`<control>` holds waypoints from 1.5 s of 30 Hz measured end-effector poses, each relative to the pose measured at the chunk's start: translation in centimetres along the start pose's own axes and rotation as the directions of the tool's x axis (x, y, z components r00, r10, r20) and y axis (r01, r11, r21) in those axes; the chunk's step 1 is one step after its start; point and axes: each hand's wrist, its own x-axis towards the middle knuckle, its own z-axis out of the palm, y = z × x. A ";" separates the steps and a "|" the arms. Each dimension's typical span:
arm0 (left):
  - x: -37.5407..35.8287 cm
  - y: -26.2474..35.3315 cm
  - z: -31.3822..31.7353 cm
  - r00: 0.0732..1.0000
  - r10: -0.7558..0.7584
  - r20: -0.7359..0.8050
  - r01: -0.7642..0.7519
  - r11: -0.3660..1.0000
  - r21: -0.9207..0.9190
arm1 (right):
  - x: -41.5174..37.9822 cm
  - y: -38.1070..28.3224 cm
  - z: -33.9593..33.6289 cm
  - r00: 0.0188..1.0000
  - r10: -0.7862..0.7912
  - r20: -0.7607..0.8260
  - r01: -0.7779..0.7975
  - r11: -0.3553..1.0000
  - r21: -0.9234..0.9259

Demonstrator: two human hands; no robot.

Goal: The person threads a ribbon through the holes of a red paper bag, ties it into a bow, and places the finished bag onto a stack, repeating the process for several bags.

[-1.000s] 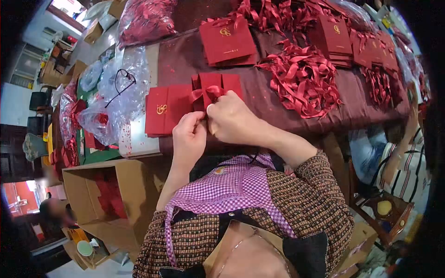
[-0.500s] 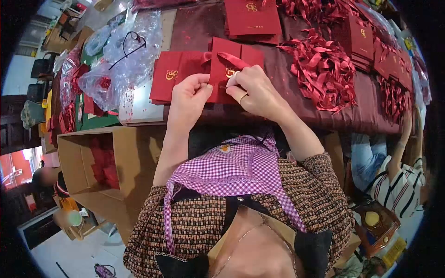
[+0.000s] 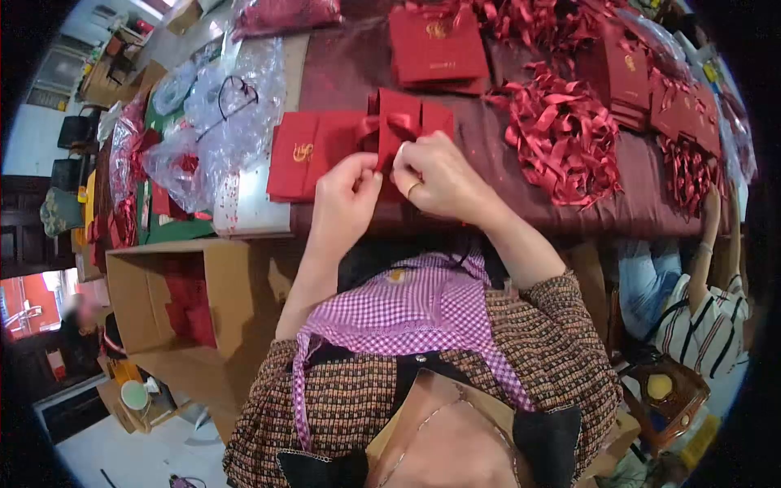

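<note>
A small red bag point(image 3: 399, 110) with a ribbon on its front stands between my hands on the dark red cloth. My left hand point(image 3: 348, 191) is closed at its lower left edge, fingers pinched together; what they grip is hidden. On its right side my right hand point(image 3: 435, 175), with a ring on one finger, is curled closed near the ribbon; what it holds cannot be made out. Just left lie flat red bags point(image 3: 293, 150) with gold lettering. Behind is a stack of red bags point(image 3: 439, 49).
Red ribbons point(image 3: 561, 138) lie heaped at the right, beside more red bags point(image 3: 626, 73). Clear plastic wrap point(image 3: 220, 98) with eyeglasses on it is at the left. An open cardboard box point(image 3: 232, 285) stands below the table's left edge. A co-worker in a striped top point(image 3: 691, 333) is at the right.
The view has shifted slightly. The bag between my hands is now more upright and its gold lettering is no longer visible. Both hands remain closed beside it.
</note>
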 end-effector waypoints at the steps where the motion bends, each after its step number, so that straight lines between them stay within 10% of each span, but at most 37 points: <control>1: 0.0 0.4 0.1 0.999 0.046 -0.007 -0.046 0.997 0.068 | 0.3 -0.2 -0.2 0.999 -0.003 0.040 0.005 0.999 -0.052; 10: 0.0 1.4 1.3 0.968 0.251 -0.005 -0.242 0.941 0.236 | 0.6 -3.1 -1.8 0.955 -0.151 0.257 0.257 0.852 -0.456; 15: -0.1 1.7 -0.2 0.996 -0.040 0.081 0.041 0.999 -0.018 | 0.7 -2.1 -3.3 0.978 -0.049 0.204 0.094 0.971 -0.220; 28: 0.2 1.0 -0.8 0.951 0.233 0.202 -0.247 0.968 0.052 | -0.5 -2.7 -4.1 0.946 -0.039 0.322 0.071 0.994 -0.089; 33: -0.3 1.4 -0.7 0.929 0.304 0.212 -0.314 0.949 0.012 | 0.6 -3.4 -6.2 0.927 -0.325 0.188 0.332 0.943 -0.003; 45: -0.2 1.3 -2.0 0.862 0.164 0.480 -0.031 0.962 -0.271 | 0.2 -2.0 -4.5 0.884 -0.368 0.288 0.273 0.907 0.322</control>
